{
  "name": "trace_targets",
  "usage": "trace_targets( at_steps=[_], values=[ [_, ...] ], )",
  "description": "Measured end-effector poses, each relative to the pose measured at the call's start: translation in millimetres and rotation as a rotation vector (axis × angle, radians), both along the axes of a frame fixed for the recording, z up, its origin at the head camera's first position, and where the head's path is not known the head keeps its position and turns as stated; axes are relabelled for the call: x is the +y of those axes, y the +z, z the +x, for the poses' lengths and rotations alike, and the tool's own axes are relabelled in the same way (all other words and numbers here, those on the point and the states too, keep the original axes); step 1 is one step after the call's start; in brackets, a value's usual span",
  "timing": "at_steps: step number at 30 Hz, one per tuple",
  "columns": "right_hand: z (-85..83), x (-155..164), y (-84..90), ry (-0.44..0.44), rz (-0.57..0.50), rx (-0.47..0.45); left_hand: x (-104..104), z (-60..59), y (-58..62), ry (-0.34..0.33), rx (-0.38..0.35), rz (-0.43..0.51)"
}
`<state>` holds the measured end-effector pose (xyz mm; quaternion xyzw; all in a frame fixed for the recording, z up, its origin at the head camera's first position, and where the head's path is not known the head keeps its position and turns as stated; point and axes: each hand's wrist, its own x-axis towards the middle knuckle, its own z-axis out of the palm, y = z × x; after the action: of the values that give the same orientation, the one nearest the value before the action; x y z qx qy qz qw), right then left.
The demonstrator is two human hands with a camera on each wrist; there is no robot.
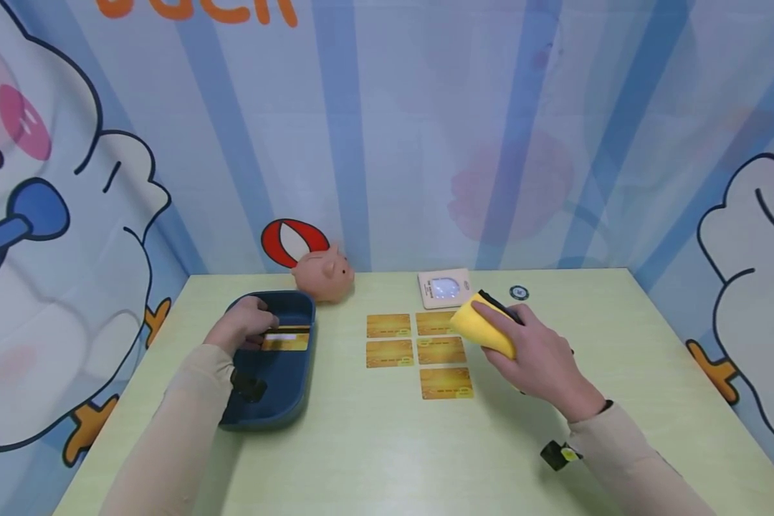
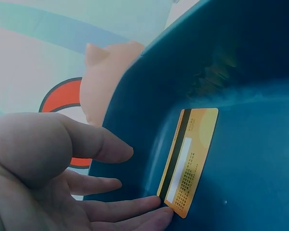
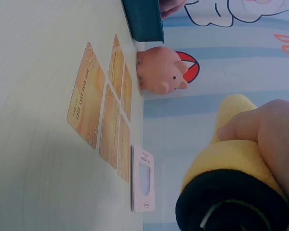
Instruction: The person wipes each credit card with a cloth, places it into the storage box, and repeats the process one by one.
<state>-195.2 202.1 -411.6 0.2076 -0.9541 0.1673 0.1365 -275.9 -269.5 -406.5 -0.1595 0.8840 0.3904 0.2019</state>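
My left hand [image 1: 246,324] reaches into a dark blue tray [image 1: 299,398]. Inside lies a gold bank card [image 2: 190,159], its black stripe and white strip facing up. In the left wrist view the fingers are extended, two fingertips right at the card's near end, thumb apart from it. Over the table's right part, my right hand [image 1: 542,355] grips a soft, fuzzy yellow thing with a black end [image 1: 484,328]. Its full shape is partly hidden by the hand. Several gold bank cards [image 1: 441,350] lie face up in two columns on the table, left of that hand.
A pink piggy bank [image 1: 325,275] stands behind the tray's right corner. At the table's back edge lie a pale pink flat box with an oval window [image 1: 445,288] and a small round dark-and-white chip [image 1: 519,292]. A printed cloth backdrop [image 1: 400,143] rises behind the table [image 1: 374,459].
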Motion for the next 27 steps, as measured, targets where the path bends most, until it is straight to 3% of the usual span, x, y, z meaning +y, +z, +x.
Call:
trace_targets(
  at_steps=[7,13,21,24,27],
  values=[
    [0.4,3,0.9,-0.008,-0.007,0.012,0,4.7,4.5,0.01,0.032,0.035],
    [1.6,7,0.4,-0.015,-0.013,0.013,15,15.3,21.3,-0.001,0.218,0.033],
    [0.7,5,-0.4,-0.012,-0.021,0.01,61,46.2,58.4,-0.172,0.492,0.085],
    [0.3,5,-0.5,-0.009,-0.025,0.012,81,56.8,61.1,-0.231,0.577,0.129],
    [-0.1,4,-0.8,-0.007,-0.027,0.015,100,68.1,57.3,-0.269,0.613,0.172]
  ],
)
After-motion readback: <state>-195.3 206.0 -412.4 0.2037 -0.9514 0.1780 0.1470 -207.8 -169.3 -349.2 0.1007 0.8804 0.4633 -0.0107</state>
